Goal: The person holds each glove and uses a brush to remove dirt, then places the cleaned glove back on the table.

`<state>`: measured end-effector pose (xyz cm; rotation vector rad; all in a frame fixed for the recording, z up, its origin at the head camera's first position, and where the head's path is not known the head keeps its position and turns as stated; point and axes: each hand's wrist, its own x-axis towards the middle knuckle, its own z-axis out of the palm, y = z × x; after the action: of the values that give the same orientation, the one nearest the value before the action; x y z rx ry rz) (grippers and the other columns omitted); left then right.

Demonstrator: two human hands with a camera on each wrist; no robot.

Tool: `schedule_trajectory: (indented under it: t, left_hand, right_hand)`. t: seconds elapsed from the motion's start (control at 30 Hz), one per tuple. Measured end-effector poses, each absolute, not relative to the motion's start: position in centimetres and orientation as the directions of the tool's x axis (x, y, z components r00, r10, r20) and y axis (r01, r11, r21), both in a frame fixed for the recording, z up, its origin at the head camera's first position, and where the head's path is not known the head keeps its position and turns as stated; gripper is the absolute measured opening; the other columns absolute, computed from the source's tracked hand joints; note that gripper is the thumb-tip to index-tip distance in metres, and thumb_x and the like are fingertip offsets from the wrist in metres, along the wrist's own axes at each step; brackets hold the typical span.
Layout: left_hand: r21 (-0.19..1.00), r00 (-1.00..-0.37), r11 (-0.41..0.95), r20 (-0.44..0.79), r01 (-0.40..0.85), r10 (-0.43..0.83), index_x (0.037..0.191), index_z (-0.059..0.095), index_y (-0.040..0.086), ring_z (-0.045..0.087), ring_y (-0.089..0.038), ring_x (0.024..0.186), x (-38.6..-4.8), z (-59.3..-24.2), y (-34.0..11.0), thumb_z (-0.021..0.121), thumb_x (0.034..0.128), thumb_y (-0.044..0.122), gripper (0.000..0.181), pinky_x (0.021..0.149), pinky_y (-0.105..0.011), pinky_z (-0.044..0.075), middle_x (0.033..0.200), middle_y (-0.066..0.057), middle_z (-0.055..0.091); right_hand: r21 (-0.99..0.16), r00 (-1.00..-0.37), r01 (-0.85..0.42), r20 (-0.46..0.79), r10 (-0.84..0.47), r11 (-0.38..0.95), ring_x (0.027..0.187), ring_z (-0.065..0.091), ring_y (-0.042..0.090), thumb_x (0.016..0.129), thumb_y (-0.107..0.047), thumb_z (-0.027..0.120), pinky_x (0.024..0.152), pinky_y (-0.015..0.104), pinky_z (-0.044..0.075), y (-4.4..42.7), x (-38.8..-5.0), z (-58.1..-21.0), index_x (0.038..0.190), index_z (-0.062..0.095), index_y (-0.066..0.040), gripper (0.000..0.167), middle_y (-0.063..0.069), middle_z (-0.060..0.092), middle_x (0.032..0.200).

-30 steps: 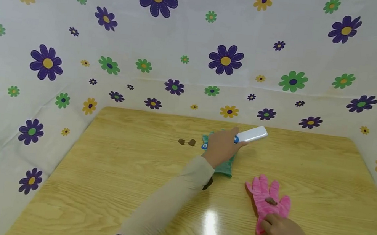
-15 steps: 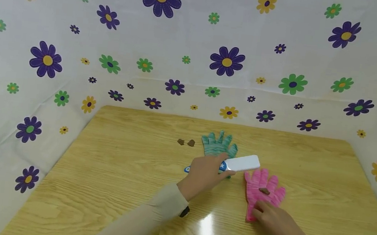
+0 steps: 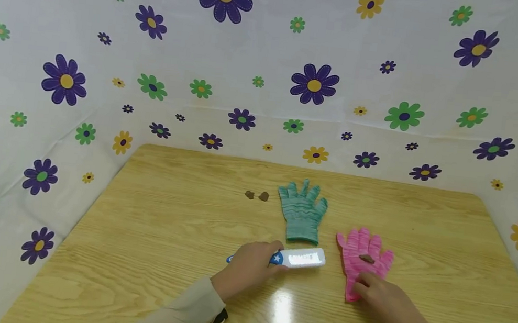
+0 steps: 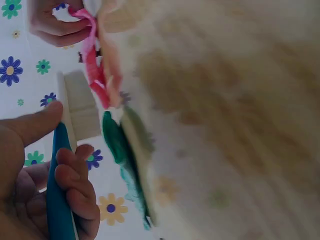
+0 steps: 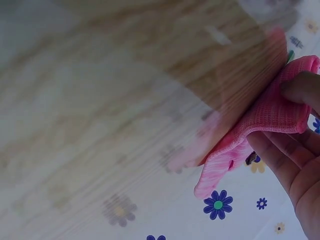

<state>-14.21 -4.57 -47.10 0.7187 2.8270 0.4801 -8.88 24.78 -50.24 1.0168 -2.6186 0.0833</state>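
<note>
My left hand [image 3: 248, 265] grips a brush [image 3: 306, 257] by its blue handle, left of the pink glove. The brush has a white back, and in the left wrist view its pale bristle block [image 4: 82, 105] faces the table. The pink glove [image 3: 354, 248] lies with its fingers pointing away, a brown piece [image 3: 367, 258] on its back. At its cuff end, my right hand [image 3: 386, 304] pinches the fabric, thumb on top and fingers beneath in the right wrist view. A green glove [image 3: 302, 221] lies flat behind the brush, touched by neither hand.
Two small brown pieces [image 3: 257, 195] lie left of the green glove on the wooden table [image 3: 161, 235]. A white flower-printed cloth [image 3: 253, 40] hangs behind the table and along its sides.
My left hand has brought the brush from over the green glove toward me, uncovering that glove. The pink glove has shifted slightly back and left with my right hand still at its cuff.
</note>
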Motion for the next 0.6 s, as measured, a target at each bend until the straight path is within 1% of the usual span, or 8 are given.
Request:
schedule_trajectory:
  t: [0.17, 0.23, 0.4, 0.53, 0.6]
  left_hand:
    - [0.332, -0.822, 0.814, -0.159, 0.477, 0.546, 0.116, 0.061, 0.016, 0.063, -0.008, 0.077, -14.3, -48.4, -5.5, 0.062, 0.0866, 0.046, 0.041, 0.062, -0.024, 0.048, 0.095, 0.001, 0.07]
    - [0.337, -0.814, 0.806, -0.162, 0.486, 0.558, 0.115, 0.061, 0.016, 0.062, -0.007, 0.076, -14.5, -48.7, -5.6, 0.061, 0.0871, 0.046, 0.041, 0.063, -0.024, 0.047, 0.095, 0.002, 0.069]
    - [0.318, -0.804, 0.799, -0.152, 0.511, 0.574, 0.116, 0.059, 0.016, 0.061, -0.007, 0.075, -15.1, -48.6, -5.7, 0.059, 0.0887, 0.046, 0.041, 0.063, -0.024, 0.047, 0.094, 0.002, 0.069]
    - [0.3, -0.799, 0.795, -0.145, 0.527, 0.584, 0.117, 0.059, 0.017, 0.062, -0.007, 0.076, -15.7, -48.8, -5.8, 0.059, 0.0886, 0.046, 0.041, 0.063, -0.024, 0.047, 0.095, 0.003, 0.069]
    - [0.31, -0.807, 0.801, -0.146, 0.513, 0.573, 0.114, 0.06, 0.017, 0.06, -0.007, 0.073, -15.9, -48.8, -5.8, 0.06, 0.0883, 0.045, 0.039, 0.061, -0.024, 0.046, 0.092, 0.002, 0.068]
  right_hand:
    - [0.05, -0.705, -0.661, 0.301, -0.643, 0.749, 0.07, 0.057, 0.014, 0.063, -0.005, 0.078, 0.053, 0.019, 0.048, 25.2, -8.8, -50.0, 0.079, 0.065, -0.014, 0.022, 0.002, 0.057, 0.083]
    - [0.049, -0.701, -0.663, 0.311, -0.642, 0.747, 0.071, 0.058, 0.015, 0.062, -0.006, 0.08, 0.054, 0.02, 0.048, 25.3, -8.8, -50.1, 0.079, 0.064, -0.014, 0.024, 0.002, 0.057, 0.083]
    - [0.054, -0.667, -0.681, 0.363, -0.65, 0.73, 0.07, 0.057, 0.014, 0.058, -0.003, 0.081, 0.054, 0.02, 0.048, 25.6, -9.0, -50.6, 0.076, 0.062, -0.013, 0.028, 0.002, 0.057, 0.082]
    - [0.054, -0.663, -0.682, 0.376, -0.648, 0.729, 0.068, 0.055, 0.013, 0.056, 0.0, 0.08, 0.053, 0.019, 0.046, 25.6, -9.0, -50.7, 0.073, 0.06, -0.013, 0.029, 0.001, 0.056, 0.08]
    - [0.056, -0.665, -0.678, 0.376, -0.645, 0.733, 0.067, 0.055, 0.012, 0.056, 0.0, 0.081, 0.052, 0.019, 0.045, 25.7, -9.0, -50.7, 0.073, 0.06, -0.012, 0.029, 0.0, 0.055, 0.08]
